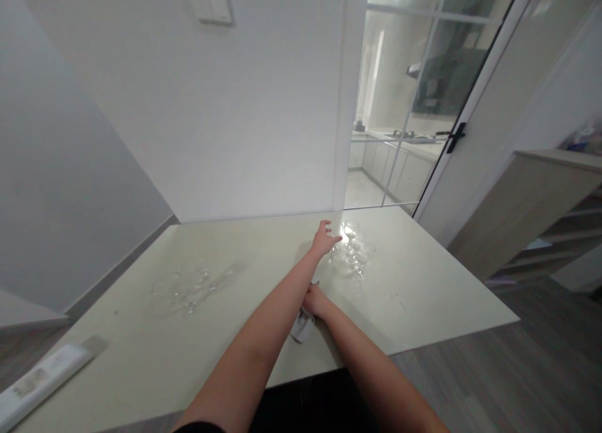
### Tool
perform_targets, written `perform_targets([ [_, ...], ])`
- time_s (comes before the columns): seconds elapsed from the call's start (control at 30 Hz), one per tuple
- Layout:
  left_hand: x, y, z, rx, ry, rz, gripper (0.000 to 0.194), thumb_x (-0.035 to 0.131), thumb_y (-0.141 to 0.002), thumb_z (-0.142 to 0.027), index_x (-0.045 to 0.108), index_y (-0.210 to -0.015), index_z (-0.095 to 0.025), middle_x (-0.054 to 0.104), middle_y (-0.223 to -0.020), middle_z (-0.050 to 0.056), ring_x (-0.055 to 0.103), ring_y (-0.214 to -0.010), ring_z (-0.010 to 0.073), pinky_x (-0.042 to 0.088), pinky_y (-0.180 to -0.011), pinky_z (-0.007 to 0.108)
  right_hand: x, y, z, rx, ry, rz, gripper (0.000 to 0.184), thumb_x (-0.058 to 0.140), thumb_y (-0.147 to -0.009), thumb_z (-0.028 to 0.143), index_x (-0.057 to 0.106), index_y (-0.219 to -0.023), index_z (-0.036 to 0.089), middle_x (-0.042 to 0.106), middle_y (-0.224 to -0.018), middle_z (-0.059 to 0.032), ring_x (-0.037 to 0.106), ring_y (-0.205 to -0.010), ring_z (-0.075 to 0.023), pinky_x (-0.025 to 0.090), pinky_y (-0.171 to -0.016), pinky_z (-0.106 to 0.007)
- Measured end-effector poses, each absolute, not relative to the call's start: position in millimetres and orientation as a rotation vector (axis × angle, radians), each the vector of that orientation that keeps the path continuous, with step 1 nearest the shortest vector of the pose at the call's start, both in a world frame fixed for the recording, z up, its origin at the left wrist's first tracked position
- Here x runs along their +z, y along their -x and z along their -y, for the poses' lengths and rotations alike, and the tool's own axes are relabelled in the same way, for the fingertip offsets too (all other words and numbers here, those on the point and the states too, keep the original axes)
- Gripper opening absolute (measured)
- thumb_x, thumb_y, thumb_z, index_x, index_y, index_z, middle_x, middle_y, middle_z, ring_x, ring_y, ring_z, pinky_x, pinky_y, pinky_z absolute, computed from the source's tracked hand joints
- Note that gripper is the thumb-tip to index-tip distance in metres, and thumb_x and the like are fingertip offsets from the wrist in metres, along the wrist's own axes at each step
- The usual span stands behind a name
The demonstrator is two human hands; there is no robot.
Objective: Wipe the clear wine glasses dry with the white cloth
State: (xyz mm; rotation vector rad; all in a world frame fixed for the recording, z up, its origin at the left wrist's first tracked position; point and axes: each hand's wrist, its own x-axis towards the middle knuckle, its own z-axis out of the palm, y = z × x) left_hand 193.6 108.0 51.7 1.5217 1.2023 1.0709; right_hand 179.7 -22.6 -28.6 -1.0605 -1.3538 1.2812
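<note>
Since everything rests on it, table (433, 276): pale and glossy, so clear pieces hardly stand out; their highlights are the best guide before fingers close.
Left forearm (263, 339): stretched over the right hand (315, 300); a raised elbow would give both room.
Left glasses (188, 288): see-through, too blurred to count, well apart from both hands; the left elbow should swing clear of them.
Right glasses (355, 257): bunched toward the far edge, just beside the left hand (325, 238); a slow approach from the near side would probably spare neighbours a knock.
Left hand: fingers parted, nothing seen in it; I cannot tell whether its thumb touches glass. A light pinch would suit thin walls.
Right hand: closed on the cloth (302, 328), partly hidden by the forearm.
Cloth: light, crumpled, poking out below the right fist near the table's front; gathering its loose end would help avoid snags.
</note>
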Motion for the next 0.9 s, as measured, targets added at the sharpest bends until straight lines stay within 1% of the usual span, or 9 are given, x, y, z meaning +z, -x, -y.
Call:
perform_targets([
  [0.1,52.2,-194.2,-106.7,1.063,-1.535,-1.198,0.07,0.085,-0.061,-0.02,0.049,-0.121,-0.023,0.063,-0.117,0.012,0.063,-0.07,0.012,0.051,-0.069,0.028,-25.6,-179.4,23.9,1.271,1.041,1.383,0.017,0.072,-0.065,0.033,0.076,-0.076,0.02,0.078,-0.084,-0.0087,0.069,-0.104,-0.0355,0.049,-0.1,-0.055],
  [0.23,52.5,-194.3,-105.6,1.059,-1.548,-1.187,0.072,0.086,-0.06,-0.02,0.049,-0.122,-0.023,0.063,-0.117,0.012,0.064,-0.071,0.0126,0.051,-0.07,0.029,-26.5,-179.1,23.6,1.251,1.086,1.421,0.016,0.073,-0.067,0.036,0.075,-0.072,0.022,0.078,-0.086,-0.0089,0.069,-0.102,-0.0351,0.048,-0.101,-0.056],
  [0.33,53.0,-194.6,-105.4,1.059,-1.553,-1.183,0.07,0.084,-0.062,-0.02,0.049,-0.122,-0.022,0.063,-0.118,0.013,0.064,-0.072,0.0128,0.051,-0.07,0.029,-28.4,-179.2,22.6,1.247,1.095,1.419,0.012,0.073,-0.066,0.032,0.074,-0.072,0.022,0.078,-0.086,-0.0085,0.069,-0.102,-0.0347,0.048,-0.101,-0.055],
  [0.47,53.4,-195.1,-105.5,1.061,-1.553,-1.189,0.07,0.084,-0.062,-0.02,0.049,-0.123,-0.023,0.063,-0.119,0.013,0.065,-0.075,0.014,0.051,-0.07,0.029,-27.5,-179.6,22.9,1.252,1.087,1.418,0.008,0.069,-0.068,0.027,0.074,-0.072,0.022,0.079,-0.086,-0.0076,0.069,-0.102,-0.034,0.05,-0.099,-0.053],
  [0.63,51.2,-195.3,-105.7,1.052,-1.543,-1.19,0.073,0.086,-0.061,-0.022,0.049,-0.123,-0.024,0.063,-0.122,0.014,0.066,-0.081,0.0169,0.052,-0.072,0.031,-23.8,-180.2,24.5,1.273,1.054,1.38,0.01,0.073,-0.065,0.03,0.073,-0.07,0.022,0.078,-0.085,-0.0087,0.068,-0.104,-0.0371,0.049,-0.1,-0.056],
  [0.7,50.6,-195.0,-105.8,1.046,-1.535,-1.189,0.077,0.087,-0.06,-0.024,0.048,-0.126,-0.024,0.061,-0.125,0.015,0.067,-0.084,0.0188,0.053,-0.074,0.032,-23.4,-180.2,24.6,1.289,1.056,1.376,0.012,0.073,-0.065,0.031,0.073,-0.071,0.021,0.078,-0.082,-0.009,0.069,-0.103,-0.0368,0.049,-0.1,-0.057],
  [0.8,53.8,-192.4,-105.2,1.046,-1.499,-1.182,0.091,0.09,-0.054,-0.025,0.042,-0.132,-0.024,0.056,-0.134,0.019,0.067,-0.097,0.0247,0.053,-0.08,0.037,-22.8,-179.2,24.5,1.306,1.023,1.373,0.015,0.07,-0.068,0.034,0.072,-0.074,0.021,0.077,-0.077,-0.0081,0.068,-0.104,-0.0345,0.047,-0.102,-0.056],
  [0.87,58.8,-187.5,-101.9,1.083,-1.488,-1.165,0.098,0.092,-0.051,-0.026,0.04,-0.135,-0.023,0.051,-0.138,0.022,0.064,-0.107,0.0289,0.052,-0.086,0.041,-21.2,-177.9,24.5,1.263,0.974,1.366,0.018,0.066,-0.072,0.036,0.072,-0.08,0.021,0.076,-0.077,-0.0069,0.066,-0.11,-0.032,0.044,-0.107,-0.054],
  [0.9,61.6,-183.3,-98.4,1.123,-1.499,-1.157,0.098,0.092,-0.051,-0.027,0.04,-0.135,-0.022,0.051,-0.139,0.022,0.062,-0.11,0.0301,0.051,-0.089,0.043,-20.2,-177.2,24.4,1.223,0.959,1.36,0.019,0.064,-0.074,0.037,0.072,-0.082,0.022,0.076,-0.078,-0.0062,0.065,-0.114,-0.0304,0.04,-0.11,-0.053],
])
